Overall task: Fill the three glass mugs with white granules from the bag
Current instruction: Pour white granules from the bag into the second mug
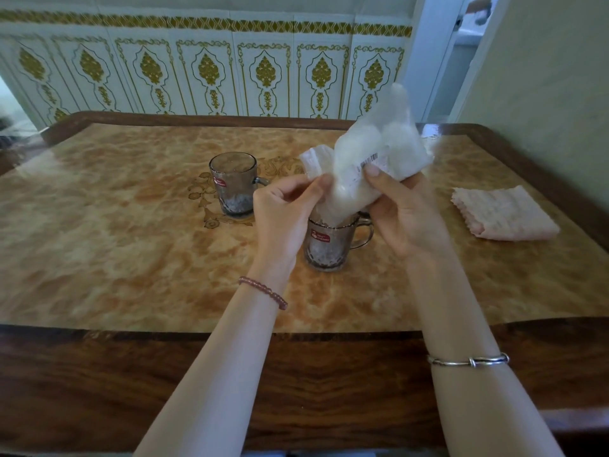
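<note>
We tilt bag [369, 163] mouth-down over near mug [329, 242]: right hand [405, 212] grips its body, left hand [290, 209] pinches its corner; far mug [234, 183] lies left.

bag [372, 159] of white granules held tipped, mouth lowered into near mug [333, 244] | bag body gripped by right hand [403, 214]; edge pinched by left hand [286, 209] | second mug [234, 184] stood farther left on table [115, 225] | folded cloth [502, 214] laid at right
</note>
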Demonstrator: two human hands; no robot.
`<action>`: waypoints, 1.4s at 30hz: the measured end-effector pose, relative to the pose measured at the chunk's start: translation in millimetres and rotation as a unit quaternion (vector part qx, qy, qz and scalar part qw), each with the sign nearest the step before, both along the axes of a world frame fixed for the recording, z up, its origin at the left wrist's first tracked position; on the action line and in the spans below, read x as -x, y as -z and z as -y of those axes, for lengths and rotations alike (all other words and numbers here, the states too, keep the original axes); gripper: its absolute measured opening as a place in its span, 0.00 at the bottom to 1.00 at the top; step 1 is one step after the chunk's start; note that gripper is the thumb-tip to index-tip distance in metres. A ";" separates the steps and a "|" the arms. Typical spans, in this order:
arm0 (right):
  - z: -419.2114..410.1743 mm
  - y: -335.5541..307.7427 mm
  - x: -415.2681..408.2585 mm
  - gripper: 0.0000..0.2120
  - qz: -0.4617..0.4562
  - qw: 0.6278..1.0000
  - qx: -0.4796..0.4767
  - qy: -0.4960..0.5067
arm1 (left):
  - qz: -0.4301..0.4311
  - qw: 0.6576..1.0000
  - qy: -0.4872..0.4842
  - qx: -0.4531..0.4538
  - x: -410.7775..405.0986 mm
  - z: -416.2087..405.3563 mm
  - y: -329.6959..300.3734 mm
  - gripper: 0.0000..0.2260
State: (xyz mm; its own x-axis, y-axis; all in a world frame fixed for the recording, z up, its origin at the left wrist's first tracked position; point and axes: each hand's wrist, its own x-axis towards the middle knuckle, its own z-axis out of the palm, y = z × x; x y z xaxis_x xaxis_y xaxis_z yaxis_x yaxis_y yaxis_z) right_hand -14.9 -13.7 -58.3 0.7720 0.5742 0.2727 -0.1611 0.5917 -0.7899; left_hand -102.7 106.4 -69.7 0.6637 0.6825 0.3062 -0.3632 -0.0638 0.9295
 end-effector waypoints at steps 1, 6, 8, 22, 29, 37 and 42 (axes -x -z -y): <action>1.7 0.6 -1.0 0.23 0.009 1.000 0.005 -0.008 | 0.007 1.000 -0.008 0.006 0.4 -0.9 -0.5 0.02; 3.1 1.7 -1.5 0.28 0.014 1.000 0.019 0.006 | 0.032 0.998 -0.021 0.058 1.1 -8.2 -0.8 0.06; 3.0 0.0 -0.3 0.22 0.009 1.000 0.019 0.021 | 0.030 0.998 -0.015 0.048 1.8 -8.9 -1.2 0.04; 3.9 -2.7 0.5 0.21 0.014 0.998 -0.015 0.058 | 0.026 0.998 0.011 0.054 4.2 -8.4 -4.4 0.05; 2.2 -2.5 1.9 0.21 0.018 0.997 -0.009 0.069 | -0.028 0.999 0.039 0.010 1.8 -1.6 -1.7 0.06; 1.9 -3.0 1.0 0.27 -0.022 0.993 -0.043 0.103 | 0.019 0.996 0.023 0.086 3.0 -4.1 -3.7 0.04; -2.3 -2.7 4.4 0.21 -0.017 0.995 -0.025 0.099 | -0.021 0.998 0.042 0.051 0.4 4.2 -0.9 0.03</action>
